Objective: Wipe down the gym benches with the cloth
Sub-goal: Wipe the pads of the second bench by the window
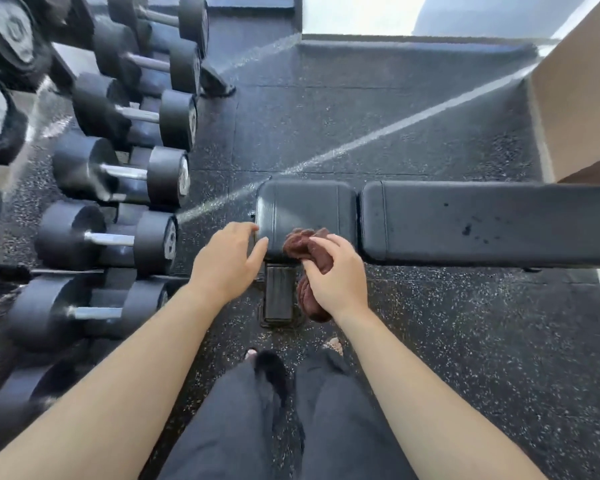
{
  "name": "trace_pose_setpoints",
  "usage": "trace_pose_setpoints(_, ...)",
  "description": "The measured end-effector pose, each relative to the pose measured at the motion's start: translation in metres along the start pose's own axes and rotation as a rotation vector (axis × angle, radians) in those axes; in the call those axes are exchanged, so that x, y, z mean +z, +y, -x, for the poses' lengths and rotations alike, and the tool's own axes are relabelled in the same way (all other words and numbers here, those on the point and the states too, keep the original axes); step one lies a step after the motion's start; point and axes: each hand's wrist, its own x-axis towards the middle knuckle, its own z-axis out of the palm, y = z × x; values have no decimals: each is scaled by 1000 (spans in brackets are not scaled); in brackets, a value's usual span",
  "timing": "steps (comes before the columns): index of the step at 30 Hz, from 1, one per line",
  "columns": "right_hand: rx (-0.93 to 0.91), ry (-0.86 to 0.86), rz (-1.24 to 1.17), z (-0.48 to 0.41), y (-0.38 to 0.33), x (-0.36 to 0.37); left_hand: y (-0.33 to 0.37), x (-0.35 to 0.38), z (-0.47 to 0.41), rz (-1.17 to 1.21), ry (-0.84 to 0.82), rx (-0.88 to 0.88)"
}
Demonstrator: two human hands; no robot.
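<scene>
1. Cloth (305, 244): reddish-brown, nubby like terry, bunched into soft lobes. Gripped in the right hand (340, 277), fingers curled round its middle. Upper bunch lying on the near edge of the seat pad (305, 204), lower tail hanging down beside the wrist.
2. Left hand (226, 261): holding nothing, fingers loosely spread, fingertips at the left end of the same pad; contact not clear.
3. Seat pad: a short rounded rectangle, black leather-like cover with stitched seams and a dull sheen.
4. Back pad (482, 223): longer, same black cover, just beside the seat pad across a narrow gap and level with it. Dark specks scattered over its middle. Together, one flat bench (402, 237).
5. Below the seat pad, a black ribbed foot (278, 294) of the frame, resting on the floor (447, 341).
6. Floor: dark rubber flecked with pale specks, crossed by a thin streak of light.
7. To the left, rows of dumbbells (122, 171): round black heads, bright metal handles.
8. At the bottom, loose dark trousers (329, 427).
</scene>
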Motion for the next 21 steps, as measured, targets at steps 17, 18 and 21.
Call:
trace_pose_setpoints(17, -39, 223, 322, -184, 174, 193, -112, 224, -231, -8, 99, 152)
trace_pose_setpoints(18, -61, 262, 341, -190, 179, 198, -115, 236, -240, -12, 128, 169)
trace_pose_setpoints(21, -93, 365, 324, -210, 186, 205, -126, 265, -257, -18, 276, 208)
